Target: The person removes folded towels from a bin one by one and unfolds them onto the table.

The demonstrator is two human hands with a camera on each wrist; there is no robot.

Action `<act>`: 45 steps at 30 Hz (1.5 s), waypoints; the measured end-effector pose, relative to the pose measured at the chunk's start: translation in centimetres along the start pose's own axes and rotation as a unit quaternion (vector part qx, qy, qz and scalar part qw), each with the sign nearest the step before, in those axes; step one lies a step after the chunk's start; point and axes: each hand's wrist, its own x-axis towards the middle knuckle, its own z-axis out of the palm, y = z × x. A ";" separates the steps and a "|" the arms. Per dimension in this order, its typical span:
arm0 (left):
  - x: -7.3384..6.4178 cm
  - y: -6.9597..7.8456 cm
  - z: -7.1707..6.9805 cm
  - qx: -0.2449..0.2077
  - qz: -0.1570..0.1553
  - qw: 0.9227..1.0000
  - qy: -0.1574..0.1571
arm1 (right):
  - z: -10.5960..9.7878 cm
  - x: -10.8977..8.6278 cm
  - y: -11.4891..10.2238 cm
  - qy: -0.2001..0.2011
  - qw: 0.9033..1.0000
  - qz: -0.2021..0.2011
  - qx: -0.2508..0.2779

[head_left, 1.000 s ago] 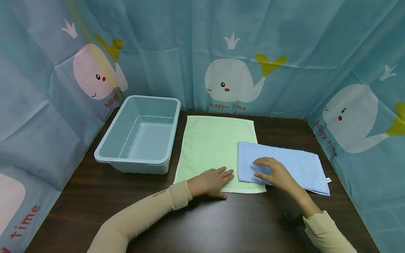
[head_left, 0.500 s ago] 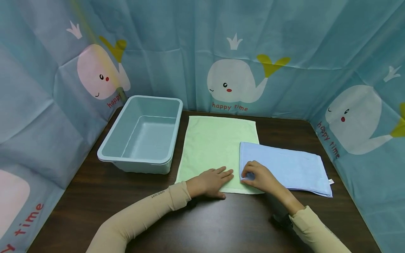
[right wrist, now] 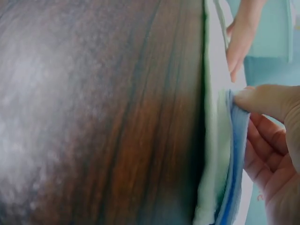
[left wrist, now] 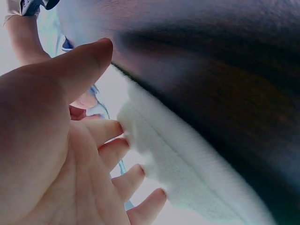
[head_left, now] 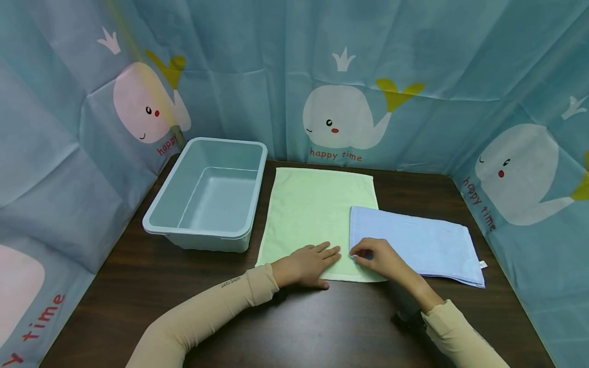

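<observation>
A light green towel lies flat on the table in the head view. My left hand rests on its front edge with the fingers spread. A folded blue towel overlaps the green one's right side and reaches out over the table to the right. At the blue towel's near left corner, my right hand pinches the cloth between thumb and fingers. In the right wrist view the thumb presses on the layered blue edge, with the green towel beneath.
A grey-blue plastic basin stands at the back left of the dark wooden table, and nothing shows inside it. Blue curtains printed with whales close off the back and both sides. A small white tag sticks out from the blue towel's right end.
My right hand has moved left and down to the blue towel's near left corner, and its fingers have closed on the cloth. The left hand has stayed in place on the green towel.
</observation>
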 end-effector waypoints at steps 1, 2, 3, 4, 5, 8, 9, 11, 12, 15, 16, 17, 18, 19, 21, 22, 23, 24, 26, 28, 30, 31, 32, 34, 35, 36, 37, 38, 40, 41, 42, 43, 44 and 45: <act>0.0 0.0 0.0 0.000 0.001 1.000 0.001 | -0.1 -0.1 0.1 -0.003 1.000 0.006 0.010; 0.0 0.0 0.0 0.001 0.001 1.000 0.002 | -0.2 -0.1 0.1 -0.004 1.000 0.011 0.020; 0.1 0.0 0.1 0.002 0.002 1.000 0.003 | -0.3 -0.2 0.1 -0.005 0.999 0.015 0.028; 0.1 0.0 0.1 0.003 0.002 1.000 0.004 | -0.4 -0.3 0.1 -0.006 0.999 0.018 0.033; 0.1 -0.1 0.1 0.003 0.003 1.000 0.005 | -0.4 -0.3 0.1 -0.004 0.999 0.020 0.037; 0.1 -0.1 0.1 0.004 0.005 1.000 0.006 | -0.5 -0.4 0.2 0.004 0.999 0.027 0.042; 0.1 -0.1 0.1 0.004 0.005 1.000 0.007 | -0.6 -0.4 0.3 0.007 0.999 0.027 0.042; 0.2 0.0 0.1 0.002 0.006 1.000 0.007 | -0.6 -0.4 0.4 0.008 0.999 0.032 0.041; 0.2 0.0 0.1 0.002 0.006 1.000 0.007 | -0.7 -0.4 0.4 0.006 0.999 0.034 0.041; 0.2 0.1 0.1 0.006 0.007 1.000 0.006 | -1.0 -0.3 0.4 0.000 0.998 0.046 0.040; 0.3 0.1 0.0 0.005 0.009 1.000 0.007 | -1.2 -0.3 0.3 -0.003 0.998 0.049 0.038; 0.3 0.2 0.0 0.004 0.011 1.000 0.007 | -1.4 -0.3 0.3 -0.004 0.998 0.053 0.036; 0.3 0.2 0.1 0.003 0.015 1.000 0.008 | -1.6 -0.2 0.3 -0.004 0.998 0.054 0.034; 0.4 0.3 0.1 0.002 0.020 1.000 0.009 | -1.8 -0.2 0.2 -0.003 0.998 0.058 0.032; 0.6 0.5 0.1 -0.001 0.032 0.999 0.012 | -2.3 0.0 0.2 0.000 0.998 0.060 0.026; 0.7 0.7 0.2 -0.002 0.038 0.999 0.014 | -2.6 0.1 0.1 0.002 0.998 0.060 0.021; 0.8 0.8 0.2 -0.002 0.044 0.999 0.017 | -2.9 0.2 0.1 0.004 0.998 0.062 0.019; 1.0 1.0 0.2 -0.001 0.050 0.999 0.020 | -3.2 0.3 0.1 0.005 0.998 0.062 0.016; 1.4 1.3 0.2 0.002 0.059 0.998 0.026 | -3.7 0.5 0.1 0.007 0.998 0.065 0.009; 1.7 1.7 0.2 0.008 0.065 0.997 0.032 | -4.2 0.7 0.1 0.006 0.998 0.064 0.001; 2.0 2.0 0.1 0.017 0.067 0.997 0.033 | -4.7 0.9 0.1 0.004 0.998 0.065 -0.006; 2.2 2.1 0.1 0.023 0.066 0.997 0.032 | -5.0 1.1 0.1 0.004 0.998 0.065 -0.011; 2.2 2.3 0.1 0.027 0.064 0.997 0.030 | -5.2 1.3 0.1 0.003 0.998 0.064 -0.015; 2.3 2.4 0.0 0.033 0.058 0.998 0.022 | -5.8 1.7 0.1 0.006 0.998 0.063 -0.026; 2.3 2.5 0.0 0.035 0.055 0.998 0.018 | -6.1 2.1 0.0 0.010 0.997 0.064 -0.033; 2.3 2.5 -0.1 0.037 0.052 0.998 0.015 | -6.4 2.4 0.0 0.014 0.997 0.063 -0.041; 2.2 2.6 -0.2 0.039 0.048 0.998 0.012 | -6.7 2.8 0.1 0.020 0.997 0.060 -0.049; 2.2 2.6 -0.2 0.041 0.045 0.998 0.010 | -7.0 3.2 0.1 0.024 0.996 0.059 -0.058; 2.1 2.6 -0.3 0.044 0.043 0.998 0.006 | -7.6 4.0 0.3 0.034 0.995 0.057 -0.074; 2.0 2.6 -0.4 0.046 0.042 0.998 0.005 | -7.8 4.4 0.4 0.038 0.994 0.059 -0.082; 2.0 2.7 -0.5 0.047 0.041 0.998 0.003 | -8.1 4.9 0.6 0.041 0.993 0.061 -0.089; 2.0 2.7 -0.5 0.048 0.040 0.998 0.001 | -8.3 5.3 0.8 0.044 0.993 0.065 -0.093; 2.0 2.7 -0.5 0.049 0.040 0.998 0.000 | -8.5 5.8 1.0 0.045 0.992 0.071 -0.097; 2.0 2.8 -0.6 0.049 0.039 0.998 -0.001 | -8.6 6.2 1.2 0.047 0.991 0.077 -0.101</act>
